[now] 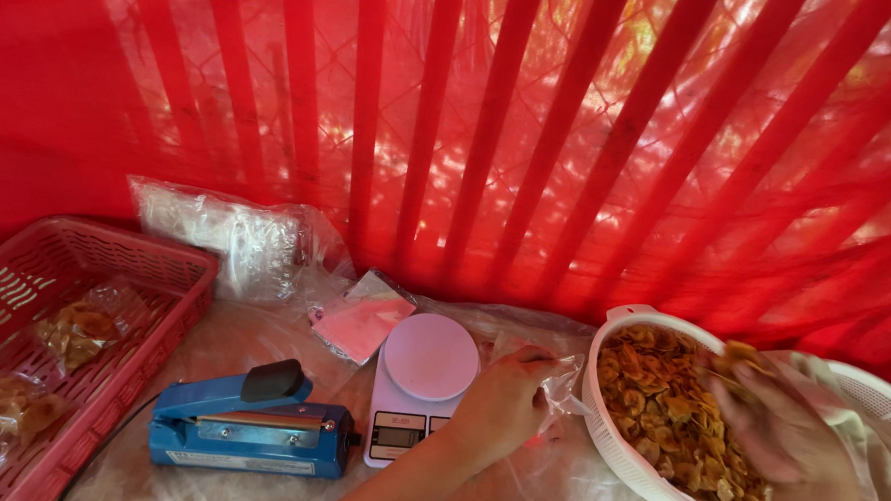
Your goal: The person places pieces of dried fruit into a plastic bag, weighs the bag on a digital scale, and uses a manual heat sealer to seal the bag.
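Left hand pinching a clear bag open beside a white colander of fried chips while the right lifts chips out.

The left hand (507,398) is closed on the mouth of a small clear plastic bag (564,384), apparently holding it open at the colander's (606,429) nine o'clock rim. The right hand (773,422), blurred, hovers over the chips (663,411) with fingers curled round a clump of them. At the left hand's ten o'clock a white digital scale (421,377) stands close, pan bare; farther at nine o'clock lies a blue heat sealer (248,424), and beyond it a red basket (117,295) holding filled packets (79,332). A stack of empty bags (230,240) leans against the red netting at eleven o'clock.
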